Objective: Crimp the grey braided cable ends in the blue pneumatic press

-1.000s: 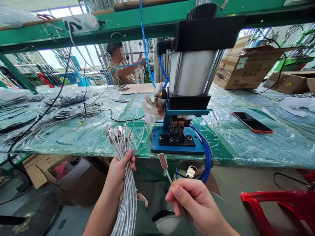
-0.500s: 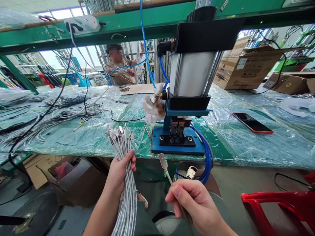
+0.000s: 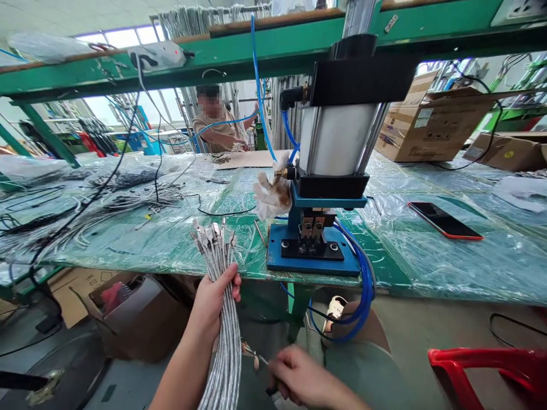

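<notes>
- The person's left hand (image 3: 213, 299) curls its fingers tight around a thick bundle of silvery braided cables with flat metal tips (image 3: 228, 341), at eight o'clock from the tall blue-and-black metal press (image 3: 335, 139).
- The right hand (image 3: 297, 373) (a blur from where I stand) sits at six o'clock, fingers pinching one thin silvery cable (image 3: 262, 360).
- A black, orange-edged phone (image 3: 445, 220) lies at three o'clock.

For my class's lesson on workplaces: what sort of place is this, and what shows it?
Probably a factory workshop: a cylinder-topped press stands on a plastic-covered bench, the left hand grips a bundle of metal-tipped cables, and another person is beyond the bench.
</notes>
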A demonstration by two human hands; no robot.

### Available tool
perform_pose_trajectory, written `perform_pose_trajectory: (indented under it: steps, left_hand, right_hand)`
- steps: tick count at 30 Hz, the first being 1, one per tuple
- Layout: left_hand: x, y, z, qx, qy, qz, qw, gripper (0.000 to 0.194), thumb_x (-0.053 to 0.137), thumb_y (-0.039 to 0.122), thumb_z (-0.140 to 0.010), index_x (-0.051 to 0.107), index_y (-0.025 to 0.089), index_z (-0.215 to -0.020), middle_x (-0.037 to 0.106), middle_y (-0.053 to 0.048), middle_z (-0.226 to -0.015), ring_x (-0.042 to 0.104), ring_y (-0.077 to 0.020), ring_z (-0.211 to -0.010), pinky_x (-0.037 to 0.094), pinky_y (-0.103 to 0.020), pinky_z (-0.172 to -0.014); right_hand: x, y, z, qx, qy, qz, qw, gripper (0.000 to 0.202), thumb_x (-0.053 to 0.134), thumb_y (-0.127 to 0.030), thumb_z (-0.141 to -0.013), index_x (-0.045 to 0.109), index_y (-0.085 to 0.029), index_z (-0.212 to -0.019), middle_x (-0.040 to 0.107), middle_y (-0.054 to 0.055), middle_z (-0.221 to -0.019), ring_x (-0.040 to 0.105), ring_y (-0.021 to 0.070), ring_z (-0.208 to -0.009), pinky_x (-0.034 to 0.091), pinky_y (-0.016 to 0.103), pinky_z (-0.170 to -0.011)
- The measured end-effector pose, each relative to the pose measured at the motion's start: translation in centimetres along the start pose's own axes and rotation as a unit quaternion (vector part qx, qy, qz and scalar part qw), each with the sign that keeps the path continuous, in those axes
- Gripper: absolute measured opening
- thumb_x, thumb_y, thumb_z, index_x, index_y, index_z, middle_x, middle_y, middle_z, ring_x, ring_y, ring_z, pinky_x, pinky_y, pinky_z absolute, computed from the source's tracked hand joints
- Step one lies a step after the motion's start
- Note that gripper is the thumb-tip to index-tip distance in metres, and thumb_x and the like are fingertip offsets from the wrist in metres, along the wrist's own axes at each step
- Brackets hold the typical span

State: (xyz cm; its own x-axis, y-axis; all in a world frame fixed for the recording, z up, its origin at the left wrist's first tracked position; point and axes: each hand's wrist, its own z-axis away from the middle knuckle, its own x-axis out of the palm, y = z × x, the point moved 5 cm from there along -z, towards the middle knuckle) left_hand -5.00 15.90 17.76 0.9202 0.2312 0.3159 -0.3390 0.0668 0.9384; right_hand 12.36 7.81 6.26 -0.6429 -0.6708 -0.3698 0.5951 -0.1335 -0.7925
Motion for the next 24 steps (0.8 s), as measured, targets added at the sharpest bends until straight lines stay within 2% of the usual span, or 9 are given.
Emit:
perform_pose_trajectory:
  steps: [2,5,7,9,11,13,17,20,24]
  left_hand:
    - [0.0,0.0,0.0,0.001,-0.001,0.000,1.000,0.032,0.078,0.039,-0.072,0.058,0.014,-0.073,0.057,0.002,-0.061,0.046,-0.0071,-0.043,0.042,-0.021,-0.040]
    - [0.0,0.0,0.2,0.000,-0.011,0.019,1.000,0.031,0.076,0.040,-0.074,0.060,0.014,-0.077,0.059,0.001,-0.061,0.046,-0.0071,-0.042,0.041,-0.021,-0.039]
    - [0.1,-0.1,0.6,-0.009,-0.023,0.046,0.999,0.030,0.073,0.041,-0.076,0.062,0.014,-0.083,0.060,0.001,-0.061,0.047,-0.0076,-0.042,0.041,-0.021,-0.040]
    - [0.4,-0.3,1.4,-0.019,-0.032,0.065,0.997,0.029,0.070,0.041,-0.078,0.063,0.013,-0.087,0.060,0.001,-0.061,0.047,-0.0079,-0.041,0.040,-0.021,-0.040]
    - [0.9,-0.6,2.5,-0.022,-0.043,0.050,0.998,0.029,0.071,0.040,-0.078,0.064,0.013,-0.088,0.061,0.001,-0.061,0.048,-0.0076,-0.041,0.039,-0.021,-0.040]
    - [1.6,-1.0,3.9,-0.025,-0.056,0.015,0.998,0.030,0.073,0.040,-0.076,0.066,0.013,-0.089,0.064,-0.001,-0.064,0.050,-0.0075,-0.041,0.039,-0.020,-0.040]
    - [3.2,-2.0,6.3,-0.048,-0.088,-0.028,0.995,0.033,0.076,0.045,-0.073,0.069,0.014,-0.081,0.065,-0.004,-0.058,0.052,-0.0104,-0.041,0.042,-0.021,-0.040]
    - [4.1,-2.5,7.2,-0.061,-0.106,-0.049,0.991,0.036,0.076,0.050,-0.070,0.068,0.015,-0.069,0.060,-0.004,-0.045,0.054,-0.0143,-0.039,0.045,-0.025,-0.039]
    - [4.4,-3.0,7.4,-0.063,-0.113,-0.049,0.990,0.040,0.077,0.053,-0.067,0.068,0.014,-0.068,0.063,-0.007,-0.048,0.056,-0.0166,-0.039,0.047,-0.027,-0.038]
  right_hand:
    - [1.0,2.1,-1.3,0.014,0.027,0.056,0.998,0.045,0.040,-0.038,-0.094,0.070,-0.014,-0.070,0.062,0.006,-0.059,0.056,0.0152,-0.050,0.037,0.024,-0.050]
    - [0.9,4.0,-2.2,0.026,0.088,0.137,0.986,0.033,0.051,-0.033,-0.088,0.072,-0.010,-0.076,0.071,0.020,-0.079,0.067,0.0306,-0.077,0.042,0.033,-0.063]
    - [0.3,4.1,-2.3,0.024,0.111,0.170,0.979,0.028,0.055,-0.030,-0.085,0.073,-0.010,-0.081,0.072,0.024,-0.088,0.068,0.0357,-0.086,0.042,0.037,-0.068]
    - [-0.6,2.7,-2.0,-0.009,0.127,0.161,0.979,0.027,0.052,-0.030,-0.088,0.073,-0.013,-0.086,0.073,0.019,-0.089,0.068,0.0320,-0.087,0.042,0.035,-0.070]
    - [-1.8,-0.3,-1.0,-0.089,0.150,0.085,0.981,0.028,0.047,-0.031,-0.092,0.072,-0.018,-0.091,0.074,0.011,-0.089,0.066,0.0244,-0.084,0.042,0.031,-0.070]
    - [-3.5,-3.9,0.7,-0.177,0.184,-0.052,0.966,0.029,0.047,-0.035,-0.094,0.070,-0.018,-0.091,0.071,0.007,-0.087,0.064,0.0206,-0.081,0.043,0.028,-0.070]
    - [-6.5,-9.1,3.2,-0.256,0.190,-0.306,0.897,0.029,0.053,-0.044,-0.093,0.065,-0.017,-0.093,0.063,0.002,-0.076,0.060,0.0151,-0.066,0.046,0.027,-0.064]
    - [-7.4,-10.4,3.4,-0.260,0.165,-0.412,0.857,0.028,0.063,-0.045,-0.087,0.062,-0.016,-0.090,0.054,-0.004,-0.061,0.054,0.0107,-0.052,0.044,0.023,-0.053]
    - [-7.1,-10.2,3.0,-0.245,0.112,-0.469,0.841,0.032,0.066,-0.048,-0.084,0.058,-0.017,-0.082,0.046,-0.008,-0.052,0.048,0.0094,-0.036,0.038,0.022,-0.038]
